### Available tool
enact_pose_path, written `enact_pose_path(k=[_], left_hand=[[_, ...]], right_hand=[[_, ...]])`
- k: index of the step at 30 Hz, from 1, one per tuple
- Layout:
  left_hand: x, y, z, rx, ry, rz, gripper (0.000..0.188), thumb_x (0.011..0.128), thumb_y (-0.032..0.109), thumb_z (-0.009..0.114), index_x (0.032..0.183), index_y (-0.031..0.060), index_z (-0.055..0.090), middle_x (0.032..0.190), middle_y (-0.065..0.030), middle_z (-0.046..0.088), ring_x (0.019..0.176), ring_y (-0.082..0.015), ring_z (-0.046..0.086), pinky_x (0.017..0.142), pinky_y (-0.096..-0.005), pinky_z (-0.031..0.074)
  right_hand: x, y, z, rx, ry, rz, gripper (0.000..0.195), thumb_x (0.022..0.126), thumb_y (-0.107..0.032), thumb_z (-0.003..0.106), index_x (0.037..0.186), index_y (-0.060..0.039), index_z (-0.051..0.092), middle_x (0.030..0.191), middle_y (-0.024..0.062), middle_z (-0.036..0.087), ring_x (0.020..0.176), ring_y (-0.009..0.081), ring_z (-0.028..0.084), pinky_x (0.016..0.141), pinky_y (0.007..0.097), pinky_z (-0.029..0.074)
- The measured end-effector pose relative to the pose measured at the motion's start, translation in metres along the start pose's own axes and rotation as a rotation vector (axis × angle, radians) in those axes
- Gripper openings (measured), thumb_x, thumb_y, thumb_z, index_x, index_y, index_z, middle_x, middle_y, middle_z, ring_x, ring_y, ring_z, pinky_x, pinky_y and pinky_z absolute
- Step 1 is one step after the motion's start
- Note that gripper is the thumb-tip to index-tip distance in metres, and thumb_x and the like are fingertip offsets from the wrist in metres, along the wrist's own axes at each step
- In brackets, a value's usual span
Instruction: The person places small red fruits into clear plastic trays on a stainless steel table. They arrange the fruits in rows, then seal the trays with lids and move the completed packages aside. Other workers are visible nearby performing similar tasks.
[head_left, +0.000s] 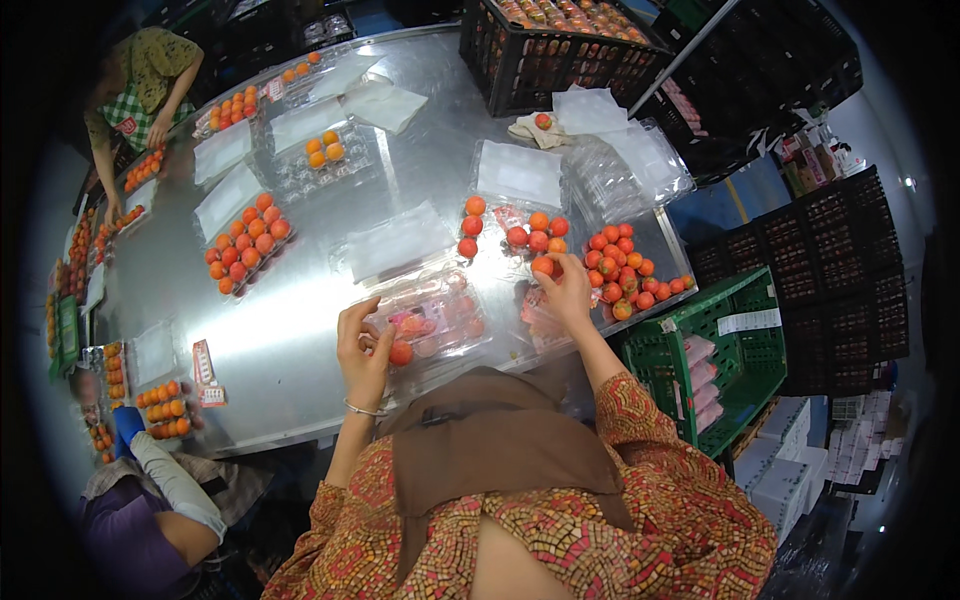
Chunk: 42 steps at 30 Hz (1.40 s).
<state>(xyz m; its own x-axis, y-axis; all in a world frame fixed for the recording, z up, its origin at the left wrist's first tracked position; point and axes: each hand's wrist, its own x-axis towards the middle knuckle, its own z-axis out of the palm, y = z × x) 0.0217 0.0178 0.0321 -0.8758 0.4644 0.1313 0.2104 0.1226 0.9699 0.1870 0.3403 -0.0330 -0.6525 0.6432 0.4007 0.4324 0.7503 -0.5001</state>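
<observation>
My left hand (361, 352) has its thumb and fingers about a red tomato (400, 353) at the near left of a clear plastic clamshell (472, 300). Tomatoes show through that clamshell, with a pink printed label (412, 319) among them. My right hand (571, 296) grips an orange-red tomato (542, 265) between thumb and fingers. Just beyond it, several tomatoes (538, 241) sit in another clear tray, a white pad (519, 174) in its far half. To the right lies a heap of loose tomatoes (615, 262), some with green stem ends.
A steel table (315, 322) carries filled tomato trays (247, 244) and white pads (401, 240). A black crate (555, 67) stands at the far edge, a green crate (712, 360) at right. Co-workers' hands (159, 131) and a blue glove (129, 424) are at left.
</observation>
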Motion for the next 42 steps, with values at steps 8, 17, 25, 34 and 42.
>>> enact_pose_path(k=[8, 17, 25, 34, 42], left_hand=[[0.009, 0.002, -0.002, 0.014, 0.015, -0.014, 0.037, 0.086, -0.004, 0.069, 0.122, 0.0053, 0.066, 0.116, -0.0047, 0.058, 0.074, -0.0063, 0.053, 0.057, -0.0186, 0.043], [-0.011, -0.019, -0.033, 0.091, -0.008, -0.069, 0.024, 0.090, 0.002, 0.067, 0.113, 0.0058, 0.071, 0.101, -0.0006, 0.064, 0.079, -0.0060, 0.054, 0.063, -0.0209, 0.043], [-0.023, -0.015, -0.023, 0.707, -0.362, 0.335, 0.046, 0.076, 0.014, 0.080, 0.120, 0.0104, 0.066, 0.117, -0.0078, 0.062, 0.111, -0.0318, 0.053, 0.092, -0.0428, 0.046], [-0.025, -0.029, -0.024, 0.587, -0.282, 0.389, 0.051, 0.073, 0.014, 0.083, 0.119, 0.0093, 0.064, 0.120, -0.0089, 0.062, 0.111, -0.0333, 0.053, 0.094, -0.0431, 0.044], [-0.013, -0.006, -0.020, -0.640, -0.131, -0.294, 0.033, 0.106, 0.025, 0.053, 0.134, 0.0087, 0.051, 0.111, -0.0078, 0.061, 0.086, -0.0143, 0.056, 0.073, -0.0265, 0.047]], right_hand=[[0.020, -0.020, 0.004, -0.344, -0.288, 0.089, 0.038, 0.080, -0.021, 0.079, 0.114, -0.0100, 0.067, 0.111, 0.0068, 0.062, 0.093, 0.0344, 0.066, 0.075, 0.0450, 0.053], [0.022, -0.006, -0.001, 1.264, -0.273, 0.936, 0.019, 0.095, -0.021, 0.071, 0.103, -0.0041, 0.066, 0.098, 0.0049, 0.068, 0.091, 0.0208, 0.067, 0.076, 0.0355, 0.055], [-0.011, -0.096, -0.015, 1.437, -0.532, 0.706, 0.046, 0.096, -0.003, 0.066, 0.138, 0.0019, 0.048, 0.122, 0.0160, 0.063, 0.118, 0.0258, 0.062, 0.106, 0.0382, 0.050], [-0.003, -0.125, -0.029, 1.144, -0.549, 0.447, 0.048, 0.090, -0.001, 0.073, 0.133, -0.0010, 0.053, 0.116, 0.0078, 0.065, 0.095, 0.0079, 0.064, 0.085, 0.0231, 0.053], [-0.008, -0.135, -0.030, 1.294, -0.548, 0.502, 0.039, 0.095, -0.008, 0.069, 0.131, -0.0029, 0.055, 0.117, 0.0059, 0.064, 0.092, 0.0093, 0.063, 0.078, 0.0242, 0.051]])
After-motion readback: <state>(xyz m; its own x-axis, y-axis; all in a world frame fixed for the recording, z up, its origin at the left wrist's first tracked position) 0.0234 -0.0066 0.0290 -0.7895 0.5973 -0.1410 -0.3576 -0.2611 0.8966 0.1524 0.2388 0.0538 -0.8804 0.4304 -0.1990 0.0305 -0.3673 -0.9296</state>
